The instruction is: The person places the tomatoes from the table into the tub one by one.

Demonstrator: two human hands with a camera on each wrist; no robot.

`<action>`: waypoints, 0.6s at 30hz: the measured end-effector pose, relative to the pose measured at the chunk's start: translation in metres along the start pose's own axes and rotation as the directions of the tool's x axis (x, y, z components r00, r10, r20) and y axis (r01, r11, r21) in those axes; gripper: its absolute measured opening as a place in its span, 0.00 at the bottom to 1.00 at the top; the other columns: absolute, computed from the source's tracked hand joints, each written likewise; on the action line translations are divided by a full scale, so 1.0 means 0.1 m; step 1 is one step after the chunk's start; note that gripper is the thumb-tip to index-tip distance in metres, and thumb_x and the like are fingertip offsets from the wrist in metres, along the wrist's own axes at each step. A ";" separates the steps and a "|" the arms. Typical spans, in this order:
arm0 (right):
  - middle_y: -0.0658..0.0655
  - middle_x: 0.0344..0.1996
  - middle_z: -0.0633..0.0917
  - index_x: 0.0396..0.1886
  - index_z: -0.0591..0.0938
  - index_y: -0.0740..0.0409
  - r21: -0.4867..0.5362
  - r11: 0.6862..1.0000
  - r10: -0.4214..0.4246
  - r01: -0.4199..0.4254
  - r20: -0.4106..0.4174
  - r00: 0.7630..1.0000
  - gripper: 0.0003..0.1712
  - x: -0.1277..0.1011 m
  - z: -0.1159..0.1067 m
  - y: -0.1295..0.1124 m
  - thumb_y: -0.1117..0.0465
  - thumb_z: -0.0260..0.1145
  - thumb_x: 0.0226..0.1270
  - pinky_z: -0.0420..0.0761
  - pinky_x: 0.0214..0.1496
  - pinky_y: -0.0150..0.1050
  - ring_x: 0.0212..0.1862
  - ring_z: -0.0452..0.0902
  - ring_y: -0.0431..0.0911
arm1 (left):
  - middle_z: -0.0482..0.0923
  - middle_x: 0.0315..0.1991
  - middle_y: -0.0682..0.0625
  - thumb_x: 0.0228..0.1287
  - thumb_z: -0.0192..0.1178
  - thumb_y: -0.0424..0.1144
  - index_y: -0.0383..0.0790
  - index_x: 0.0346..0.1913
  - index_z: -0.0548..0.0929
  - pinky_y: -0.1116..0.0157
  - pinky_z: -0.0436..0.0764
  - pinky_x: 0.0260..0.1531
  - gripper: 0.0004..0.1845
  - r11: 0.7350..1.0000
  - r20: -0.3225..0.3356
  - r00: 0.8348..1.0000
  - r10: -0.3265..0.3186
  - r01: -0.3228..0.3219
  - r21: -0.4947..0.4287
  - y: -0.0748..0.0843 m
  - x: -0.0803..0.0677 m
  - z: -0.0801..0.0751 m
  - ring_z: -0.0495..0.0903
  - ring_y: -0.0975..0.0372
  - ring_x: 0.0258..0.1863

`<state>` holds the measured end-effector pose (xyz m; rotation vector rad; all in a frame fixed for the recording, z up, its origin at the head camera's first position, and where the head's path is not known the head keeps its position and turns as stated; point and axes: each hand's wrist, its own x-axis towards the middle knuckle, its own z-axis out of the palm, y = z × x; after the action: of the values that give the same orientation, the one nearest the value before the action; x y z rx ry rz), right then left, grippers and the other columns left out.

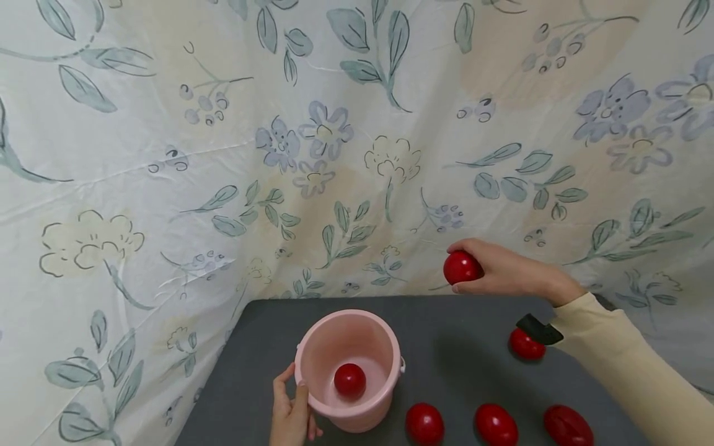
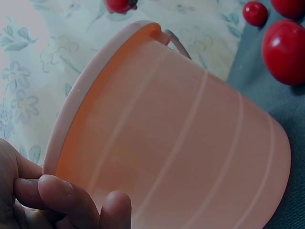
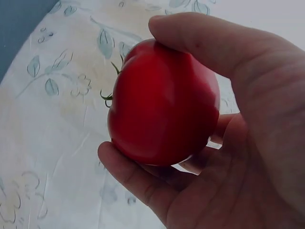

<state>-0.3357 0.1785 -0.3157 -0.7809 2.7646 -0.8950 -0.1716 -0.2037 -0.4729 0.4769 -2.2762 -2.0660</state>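
Observation:
My right hand [image 1: 496,267] holds a red tomato [image 1: 462,268] up in the air, to the right of the pink bucket and above the table's far edge. In the right wrist view the thumb and fingers curl round the tomato [image 3: 164,102], and a green stem shows on its far side. My left hand [image 1: 292,406] grips the rim of the pink bucket [image 1: 372,416] at its left side. Fingers [image 2: 64,193] bend at the rim in the left wrist view. Inside the bucket, on its bottom, lies one red round fruit [image 1: 349,381].
On the dark table [image 1: 262,347], right of the bucket, lie several red fruits, among them one near the front [image 1: 425,424] and a longish one [image 1: 568,425]. Another red fruit [image 1: 526,345] sits partly behind the right wrist's black strap. A flowered cloth [image 1: 346,155] hangs behind.

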 end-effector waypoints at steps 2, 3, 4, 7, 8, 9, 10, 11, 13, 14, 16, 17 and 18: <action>0.62 0.59 0.78 0.67 0.68 0.59 -0.008 1.000 -0.023 0.023 0.006 1.000 0.43 0.03 0.03 -0.05 0.51 0.78 0.56 0.88 0.42 0.44 0.56 0.76 0.57 | 0.68 0.09 0.51 0.80 0.39 0.36 0.41 0.74 0.48 0.65 0.80 0.15 0.25 1.000 -0.002 1.000 -0.001 0.001 0.000 0.00 0.00 0.00 0.71 0.65 0.05; 0.61 0.59 0.78 0.67 0.69 0.58 -0.011 1.000 -0.028 0.028 0.010 1.000 0.43 0.05 0.05 -0.07 0.51 0.78 0.56 0.88 0.42 0.44 0.56 0.76 0.57 | 0.68 0.09 0.51 0.80 0.39 0.36 0.41 0.74 0.48 0.65 0.80 0.15 0.25 1.000 -0.002 1.000 -0.002 0.002 -0.001 0.00 0.00 0.01 0.70 0.65 0.05; 0.60 0.59 0.78 0.68 0.68 0.57 -0.010 1.000 -0.024 0.024 0.016 1.000 0.43 0.07 0.07 -0.10 0.51 0.78 0.56 0.88 0.42 0.43 0.57 0.76 0.56 | 0.68 0.09 0.51 0.80 0.39 0.35 0.41 0.74 0.47 0.65 0.80 0.15 0.26 1.000 -0.002 1.000 -0.004 0.004 0.000 0.00 -0.01 0.01 0.70 0.65 0.05; 0.58 0.60 0.77 0.68 0.68 0.54 0.005 1.000 -0.016 0.016 0.035 0.999 0.44 0.14 0.14 -0.18 0.50 0.79 0.55 0.88 0.43 0.43 0.57 0.76 0.55 | 0.68 0.10 0.50 0.80 0.39 0.35 0.41 0.75 0.47 0.64 0.80 0.16 0.26 1.000 -0.001 1.000 -0.007 0.007 -0.002 0.00 -0.02 0.01 0.70 0.66 0.05; 0.57 0.60 0.77 0.68 0.68 0.53 0.010 1.000 -0.016 0.016 0.040 0.999 0.44 0.16 0.16 -0.21 0.50 0.78 0.55 0.88 0.43 0.42 0.58 0.76 0.55 | 0.68 0.10 0.50 0.80 0.39 0.35 0.41 0.75 0.47 0.64 0.80 0.16 0.26 1.000 -0.001 1.000 -0.008 0.008 -0.001 0.01 -0.02 0.01 0.70 0.66 0.06; 0.56 0.61 0.77 0.69 0.68 0.52 0.016 1.000 -0.018 0.018 0.044 0.999 0.44 0.19 0.19 -0.25 0.50 0.79 0.55 0.88 0.43 0.42 0.58 0.75 0.55 | 0.68 0.10 0.50 0.80 0.39 0.35 0.41 0.75 0.47 0.64 0.80 0.16 0.26 1.000 -0.002 1.000 -0.008 0.008 0.001 0.00 -0.02 0.01 0.70 0.66 0.06; 0.56 0.61 0.77 0.69 0.68 0.51 0.027 0.999 -0.024 0.023 0.050 0.998 0.45 0.22 0.21 -0.28 0.51 0.79 0.54 0.88 0.43 0.42 0.58 0.75 0.54 | 0.68 0.10 0.50 0.80 0.39 0.35 0.41 0.75 0.47 0.64 0.80 0.16 0.26 1.000 -0.002 1.000 -0.009 0.009 0.002 0.00 -0.02 0.00 0.70 0.66 0.06; 0.56 0.61 0.77 0.69 0.68 0.51 0.041 0.999 -0.036 0.034 0.058 0.998 0.44 0.25 0.23 -0.32 0.51 0.79 0.54 0.88 0.44 0.42 0.59 0.75 0.54 | 0.68 0.10 0.50 0.80 0.39 0.35 0.41 0.75 0.47 0.65 0.80 0.16 0.26 1.000 -0.004 1.000 -0.010 0.010 0.005 0.00 -0.02 0.00 0.70 0.65 0.06; 0.55 0.61 0.77 0.69 0.68 0.51 0.054 0.997 -0.060 0.056 0.072 0.996 0.44 0.31 0.27 -0.39 0.51 0.79 0.54 0.88 0.44 0.42 0.59 0.75 0.54 | 0.68 0.10 0.50 0.80 0.39 0.35 0.41 0.75 0.47 0.65 0.80 0.16 0.26 1.000 -0.007 1.000 -0.011 0.011 0.013 0.00 -0.02 0.01 0.70 0.65 0.06; 0.55 0.61 0.77 0.69 0.68 0.51 0.062 0.996 -0.072 0.067 0.081 0.994 0.44 0.34 0.29 -0.44 0.51 0.79 0.54 0.88 0.45 0.42 0.59 0.74 0.54 | 0.69 0.10 0.49 0.80 0.39 0.35 0.41 0.75 0.47 0.65 0.80 0.16 0.26 1.000 -0.008 1.000 -0.011 0.011 0.016 0.00 -0.02 0.01 0.70 0.65 0.06; 0.54 0.61 0.77 0.69 0.68 0.51 0.070 0.994 -0.095 0.088 0.096 0.991 0.44 0.39 0.33 -0.51 0.51 0.79 0.54 0.88 0.45 0.42 0.59 0.74 0.53 | 0.69 0.10 0.49 0.80 0.39 0.36 0.41 0.75 0.47 0.65 0.80 0.16 0.26 1.000 -0.009 1.000 -0.008 0.009 0.017 -0.01 -0.02 0.01 0.71 0.65 0.06; 0.54 0.61 0.77 0.69 0.68 0.51 0.069 0.993 -0.107 0.100 0.104 0.989 0.44 0.42 0.35 -0.55 0.51 0.79 0.54 0.88 0.45 0.42 0.59 0.74 0.53 | 0.69 0.10 0.49 0.80 0.39 0.35 0.41 0.75 0.47 0.65 0.80 0.16 0.26 1.000 -0.008 1.000 -0.007 0.007 0.018 -0.02 -0.02 0.01 0.71 0.65 0.06; 0.54 0.61 0.77 0.69 0.68 0.51 0.065 0.992 -0.116 0.109 0.111 0.987 0.45 0.45 0.37 -0.58 0.51 0.79 0.54 0.88 0.46 0.42 0.59 0.74 0.52 | 0.69 0.10 0.49 0.81 0.39 0.36 0.41 0.75 0.47 0.65 0.80 0.16 0.26 1.000 -0.006 1.000 -0.008 0.008 0.017 -0.02 -0.02 0.01 0.71 0.65 0.06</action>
<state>-0.3385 0.0965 -0.3107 -0.9547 2.6058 -0.9158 -0.1696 -0.2022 -0.4746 0.4926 -2.2943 -2.0479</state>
